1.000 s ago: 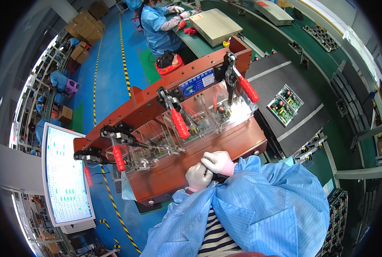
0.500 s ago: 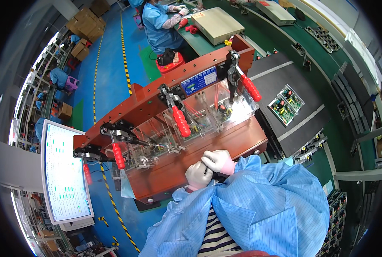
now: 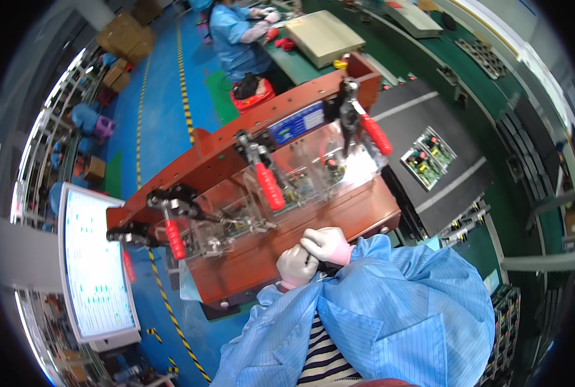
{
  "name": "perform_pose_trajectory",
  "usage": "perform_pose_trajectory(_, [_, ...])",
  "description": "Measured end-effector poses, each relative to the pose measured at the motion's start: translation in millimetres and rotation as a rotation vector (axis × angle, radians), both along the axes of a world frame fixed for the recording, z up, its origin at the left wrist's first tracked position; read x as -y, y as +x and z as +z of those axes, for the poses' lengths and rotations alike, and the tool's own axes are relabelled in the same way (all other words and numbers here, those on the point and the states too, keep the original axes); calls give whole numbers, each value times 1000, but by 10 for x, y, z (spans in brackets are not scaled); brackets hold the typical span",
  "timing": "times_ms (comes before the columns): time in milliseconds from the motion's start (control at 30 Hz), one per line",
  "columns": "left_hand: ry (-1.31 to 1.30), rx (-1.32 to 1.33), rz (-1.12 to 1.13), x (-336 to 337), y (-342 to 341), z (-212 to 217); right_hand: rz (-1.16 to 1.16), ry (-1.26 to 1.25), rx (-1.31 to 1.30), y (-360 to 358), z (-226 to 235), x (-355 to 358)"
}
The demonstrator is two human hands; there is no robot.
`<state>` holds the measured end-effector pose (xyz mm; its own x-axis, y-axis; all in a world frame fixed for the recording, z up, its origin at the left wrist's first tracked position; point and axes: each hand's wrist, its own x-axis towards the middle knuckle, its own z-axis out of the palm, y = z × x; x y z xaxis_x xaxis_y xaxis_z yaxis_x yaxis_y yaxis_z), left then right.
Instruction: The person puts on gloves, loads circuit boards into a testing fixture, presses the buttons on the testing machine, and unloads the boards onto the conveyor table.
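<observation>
My white-gloved left hand point(image 3: 297, 265) and right hand point(image 3: 327, 246) are together near the front edge of a reddish-brown test fixture point(image 3: 358, 216). Both are closed with fingers curled, the right against the left; whether anything is inside them is hidden. Beyond them, clear plastic covers point(image 3: 300, 177) lie over green circuit boards. Several toggle clamps line the fixture, among them a middle one with a red handle point(image 3: 270, 186), a right one with a red handle point(image 3: 376, 134) and a left one with a red handle point(image 3: 174, 239). Neither hand touches a clamp.
A lit monitor point(image 3: 100, 264) stands at the left. Right of the fixture, a circuit board point(image 3: 428, 158) lies on a dark conveyor surface point(image 3: 455, 187). A co-worker in blue point(image 3: 236, 42) sits beyond, beside a beige box-shaped instrument point(image 3: 325, 37). Cardboard boxes point(image 3: 126, 39) stand far left.
The scene has shifted slightly left in the picture and is a little blurred. My hands keep the same closed pose at the fixture's front edge.
</observation>
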<state>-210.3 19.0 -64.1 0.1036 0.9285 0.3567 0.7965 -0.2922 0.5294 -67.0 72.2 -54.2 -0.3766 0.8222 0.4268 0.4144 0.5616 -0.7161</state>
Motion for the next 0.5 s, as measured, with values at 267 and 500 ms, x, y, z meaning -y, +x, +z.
perform_pose_trajectory(267, [-33, -6, -4, -3, -49, 7, -53, 98, 36, -100, -126, -35])
perform_pose_trajectory(500, [-25, -12, 9, -6, -19, -13, -49, 90, 5, -46, -117, -8])
